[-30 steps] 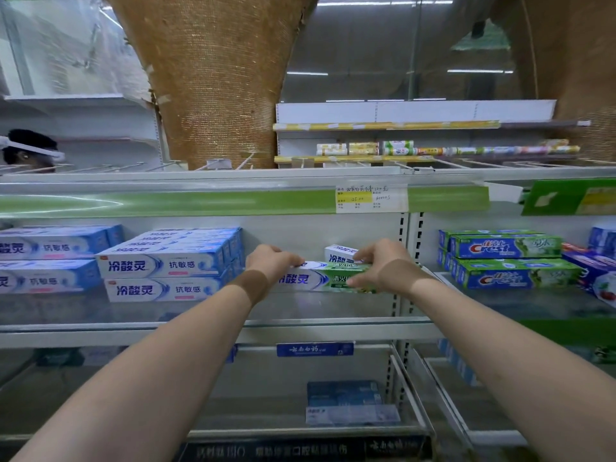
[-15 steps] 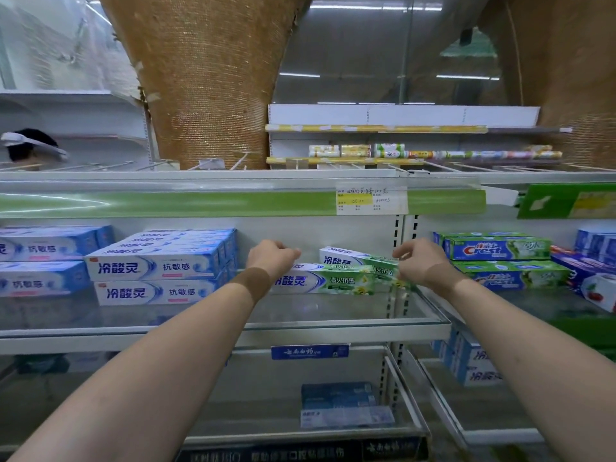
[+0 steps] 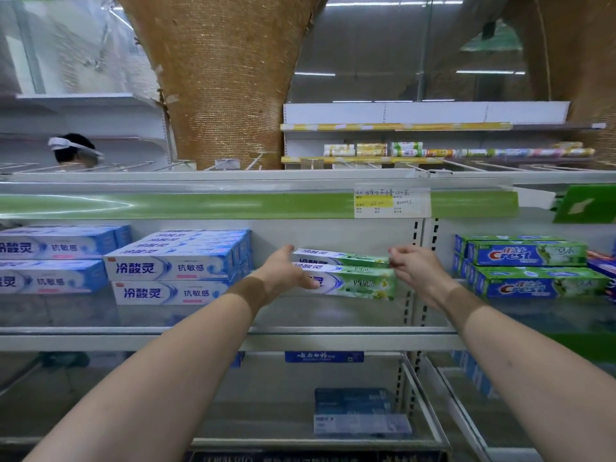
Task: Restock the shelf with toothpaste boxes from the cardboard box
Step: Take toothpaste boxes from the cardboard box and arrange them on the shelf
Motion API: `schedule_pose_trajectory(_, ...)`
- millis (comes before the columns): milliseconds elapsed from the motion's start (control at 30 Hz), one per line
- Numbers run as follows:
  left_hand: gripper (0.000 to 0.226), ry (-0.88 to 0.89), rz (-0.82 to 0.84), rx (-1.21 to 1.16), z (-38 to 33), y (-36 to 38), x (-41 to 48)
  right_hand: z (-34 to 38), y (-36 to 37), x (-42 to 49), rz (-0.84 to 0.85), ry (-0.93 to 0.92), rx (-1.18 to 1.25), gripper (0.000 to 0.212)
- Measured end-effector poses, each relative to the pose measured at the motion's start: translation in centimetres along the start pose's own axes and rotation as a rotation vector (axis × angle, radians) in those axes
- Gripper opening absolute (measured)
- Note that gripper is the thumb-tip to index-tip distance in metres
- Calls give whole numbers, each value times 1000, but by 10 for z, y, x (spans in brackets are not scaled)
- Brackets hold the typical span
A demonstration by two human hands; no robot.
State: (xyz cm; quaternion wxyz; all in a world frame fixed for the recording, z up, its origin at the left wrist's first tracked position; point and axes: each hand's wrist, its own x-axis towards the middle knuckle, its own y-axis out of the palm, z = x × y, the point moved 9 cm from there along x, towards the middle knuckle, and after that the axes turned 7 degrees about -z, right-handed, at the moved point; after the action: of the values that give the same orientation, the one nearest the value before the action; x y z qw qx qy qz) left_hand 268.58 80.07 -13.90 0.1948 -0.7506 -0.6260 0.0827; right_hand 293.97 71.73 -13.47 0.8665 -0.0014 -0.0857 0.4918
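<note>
**Toothpaste boxes being squared on the shelf.** Two green-and-white boxes are shown stacked on the glass shelf (image 3: 333, 340), just to the left of the slotted upright (image 3: 416, 261). The upper toothpaste box (image 3: 340, 259) is laid on the lower toothpaste box (image 3: 356, 285) and is set a little further back. The left hand (image 3: 283, 276) is held with its fingers straight and together, pressed flat against the box ends farthest from the upright. The right hand (image 3: 418, 273) is curled, and the upper box's end nearest the upright is pinched by its fingertips (image 3: 395, 260). The cardboard box is not in view.

**Orientation.** The long axis of both boxes is laid side to side, parallel to the shelf front, with the printed faces turned toward the aisle. The blue brand-name ends are pointed away from the upright and the green ends toward it. The upper box appears slightly skewed, though lens distortion may account for this.

**Hazards (judged).**
- If the upper box is pushed too far toward the upright, its end may be caught or crumpled there.
- If the pinch is released before the edges are aligned, the upper box may be left overhanging and may slide off.
- A gap is left between this pair and the blue stack (image 3: 176, 268) farther from the upright, so a hard push from the right hand may shift both boxes sideways.
</note>
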Motion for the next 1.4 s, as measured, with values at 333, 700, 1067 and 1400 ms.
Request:
schedule_pose_trajectory(333,66,-22,-220,84,7,1,20,3,17,5,242,-44,-233,108)
schedule_pose_trajectory(700,31,0,-370,202,9,-14,24,-5,11,36,-99,-114,-527,58)
schedule_pose_trajectory(1067,29,-2,-450,378,11,-22,32,5,22,33,-174,-161,-721,41)
schedule_pose_trajectory(1400,56,162,-308,503,-11,-15,11,14,31,3,-76,-178,-762,76)
